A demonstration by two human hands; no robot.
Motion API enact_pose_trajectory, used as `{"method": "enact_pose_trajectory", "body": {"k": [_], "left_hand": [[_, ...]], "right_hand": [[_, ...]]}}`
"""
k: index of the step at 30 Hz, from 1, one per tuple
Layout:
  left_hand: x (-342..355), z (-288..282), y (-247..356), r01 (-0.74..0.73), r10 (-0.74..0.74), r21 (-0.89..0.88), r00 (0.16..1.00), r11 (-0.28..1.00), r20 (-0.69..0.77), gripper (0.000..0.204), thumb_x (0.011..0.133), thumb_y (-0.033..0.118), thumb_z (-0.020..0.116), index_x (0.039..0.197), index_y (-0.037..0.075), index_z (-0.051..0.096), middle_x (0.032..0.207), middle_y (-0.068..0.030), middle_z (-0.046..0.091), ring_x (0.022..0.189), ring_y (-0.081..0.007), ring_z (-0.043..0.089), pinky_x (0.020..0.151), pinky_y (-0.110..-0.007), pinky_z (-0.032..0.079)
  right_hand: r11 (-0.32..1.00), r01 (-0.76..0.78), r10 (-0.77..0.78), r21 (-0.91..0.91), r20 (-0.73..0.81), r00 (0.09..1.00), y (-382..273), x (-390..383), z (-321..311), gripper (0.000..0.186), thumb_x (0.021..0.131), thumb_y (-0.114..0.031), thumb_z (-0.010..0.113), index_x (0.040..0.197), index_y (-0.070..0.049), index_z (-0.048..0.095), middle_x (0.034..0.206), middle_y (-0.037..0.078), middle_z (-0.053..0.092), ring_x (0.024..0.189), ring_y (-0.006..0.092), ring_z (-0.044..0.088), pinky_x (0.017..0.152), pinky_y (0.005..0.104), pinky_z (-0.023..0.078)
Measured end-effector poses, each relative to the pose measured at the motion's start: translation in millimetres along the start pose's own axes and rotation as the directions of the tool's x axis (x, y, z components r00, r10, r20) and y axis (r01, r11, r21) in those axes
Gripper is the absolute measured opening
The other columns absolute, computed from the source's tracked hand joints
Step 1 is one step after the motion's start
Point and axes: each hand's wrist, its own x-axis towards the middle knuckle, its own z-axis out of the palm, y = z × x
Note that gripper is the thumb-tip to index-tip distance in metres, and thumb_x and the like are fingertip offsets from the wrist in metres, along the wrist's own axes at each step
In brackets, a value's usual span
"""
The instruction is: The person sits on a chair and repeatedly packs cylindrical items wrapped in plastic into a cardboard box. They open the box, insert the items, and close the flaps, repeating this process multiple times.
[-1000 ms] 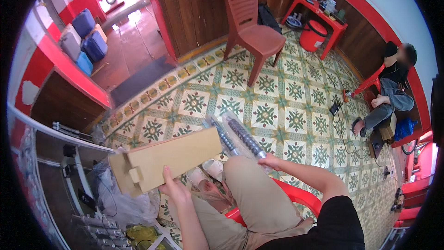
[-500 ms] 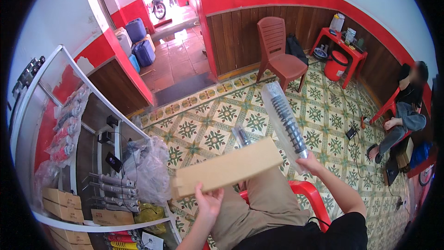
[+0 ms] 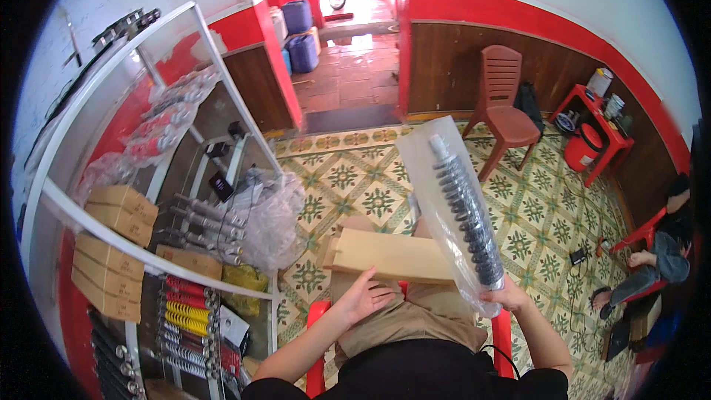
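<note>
My right hand (image 3: pixel 506 295) grips the lower end of a shock absorber (image 3: pixel 468 211) with a dark coil spring. A clear plastic sleeve (image 3: pixel 421 150) wraps the shock absorber, which stands tilted, its upper end leaning left. Across my thighs lies a long brown cardboard box (image 3: pixel 392 253); its right end is partly hidden behind the sleeve. At the box's near edge is my left hand (image 3: pixel 366 298), open with its fingers stretched out; whether the fingertips touch the cardboard I cannot tell.
On the left, a metal-framed shelf (image 3: pixel 235 104) holds several shock absorbers (image 3: pixel 189 315), cardboard boxes (image 3: pixel 111 274) and crumpled plastic (image 3: pixel 275 211). A brown chair (image 3: pixel 506 115) and red table (image 3: pixel 592 122) stand by the far wall. Another person (image 3: pixel 655 252) sits at the right.
The cardboard box has come down onto my lap, and my left hand has let go of it. My right hand still holds the shock absorber. The view has turned left.
</note>
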Motion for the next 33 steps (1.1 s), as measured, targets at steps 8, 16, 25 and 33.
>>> {"method": "enact_pose_trajectory", "body": {"k": [8,16,25,33], "left_hand": [[-47.5,7.2,-10.5,-0.425,0.372,-0.034,0.750,0.905,0.547,0.102,0.081,0.057,0.075,0.154,0.009,0.023,0.153,-0.0179,0.039,0.144,-0.0320,0.035,0.122,-0.047,0.024],[-52.5,-48.1,-19.4,-0.390,0.425,-0.200,0.886,0.899,0.183,0.062,0.096,0.045,0.063,0.143,0.010,0.044,0.138,-0.0097,0.057,0.130,-0.0249,0.054,0.111,-0.041,0.041],[-55.0,-82.1,-41.3,-0.312,0.306,-0.010,0.938,0.950,-0.164,0.036,0.105,0.032,0.051,0.131,0.008,0.054,0.121,-0.0069,0.068,0.112,-0.0202,0.066,0.097,-0.036,0.051],[-46.6,-77.1,-54.5,-0.223,0.230,0.056,0.949,0.973,-0.215,0.033,0.107,0.027,0.045,0.127,0.004,0.057,0.126,-0.0105,0.068,0.112,-0.0227,0.066,0.097,-0.037,0.052]], "right_hand": [[0.979,-0.141,0.193,-0.149,0.436,0.879,25.5,8.5,37.7,0.066,0.075,-0.009,0.079,0.135,-0.002,0.054,0.124,0.004,0.062,0.115,0.0149,0.052,0.104,0.0318,0.040],[0.845,-0.389,0.534,-0.368,0.518,0.668,70.4,30.7,28.0,0.062,0.078,-0.011,0.077,0.135,-0.002,0.052,0.122,0.005,0.061,0.113,0.0155,0.053,0.102,0.0327,0.042],[0.801,-0.342,0.597,-0.491,0.615,0.515,79.1,55.5,3.7,0.045,0.080,-0.014,0.077,0.119,0.001,0.061,0.104,0.001,0.064,0.097,0.0113,0.055,0.089,0.0288,0.047],[0.727,-0.165,0.626,-0.666,0.546,0.557,82.3,77.1,-33.9,0.037,0.079,-0.022,0.074,0.107,0.000,0.064,0.088,0.001,0.065,0.082,0.0118,0.059,0.078,0.0292,0.051]]}}
